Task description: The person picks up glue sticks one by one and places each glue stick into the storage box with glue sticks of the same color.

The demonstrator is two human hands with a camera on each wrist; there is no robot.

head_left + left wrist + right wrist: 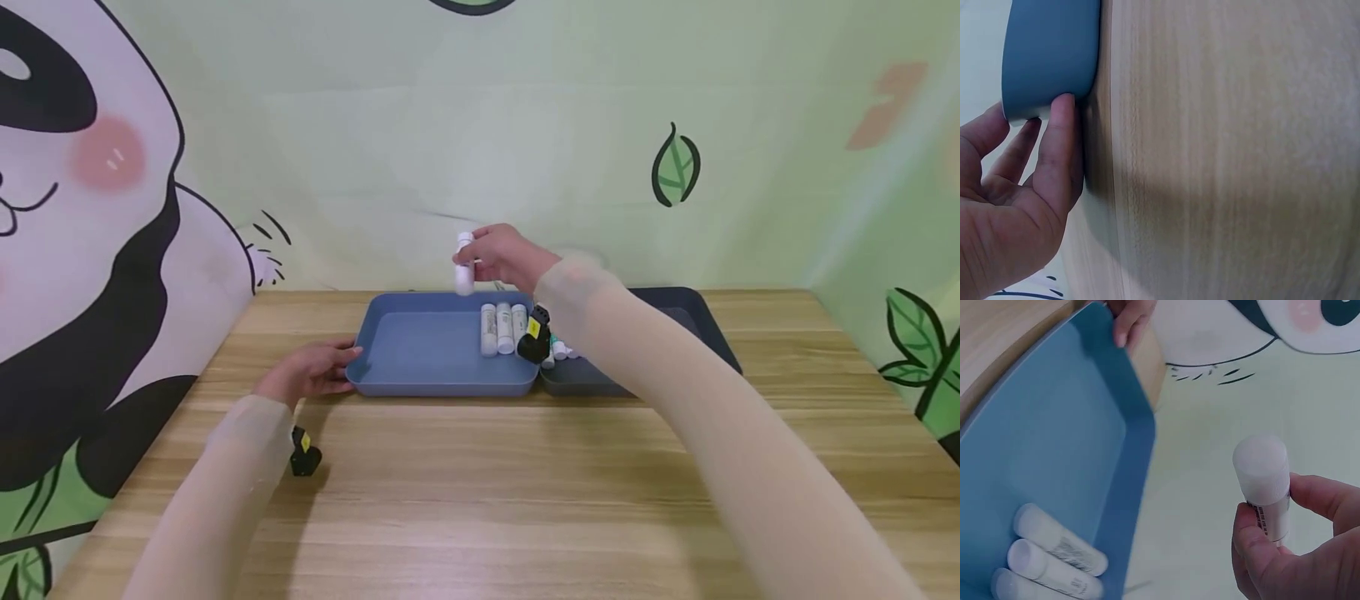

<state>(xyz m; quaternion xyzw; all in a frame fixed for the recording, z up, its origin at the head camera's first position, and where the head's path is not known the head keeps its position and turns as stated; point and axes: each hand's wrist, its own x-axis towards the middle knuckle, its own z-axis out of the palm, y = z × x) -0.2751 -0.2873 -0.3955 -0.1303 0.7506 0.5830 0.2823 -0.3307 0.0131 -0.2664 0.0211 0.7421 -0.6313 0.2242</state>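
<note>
My right hand (507, 252) holds a white glue stick (465, 275) upright between thumb and fingers, raised above the back of the blue tray (420, 350). Its ribbed cap and part of a printed label show in the right wrist view. Below, three similar white glue sticks (505, 328) lie side by side along the tray's right side. My left hand (318, 368) grips the tray at its left end; in the left wrist view the thumb is at the rim and the fingertips (1063, 103) touch the outer wall.
A dark grey tray (678, 312) stands against the blue tray's right side, partly hidden by my right arm. Several white pieces (560, 350) lie at its left side. The wooden table (450, 492) meets a printed wall (375, 167) behind the trays.
</note>
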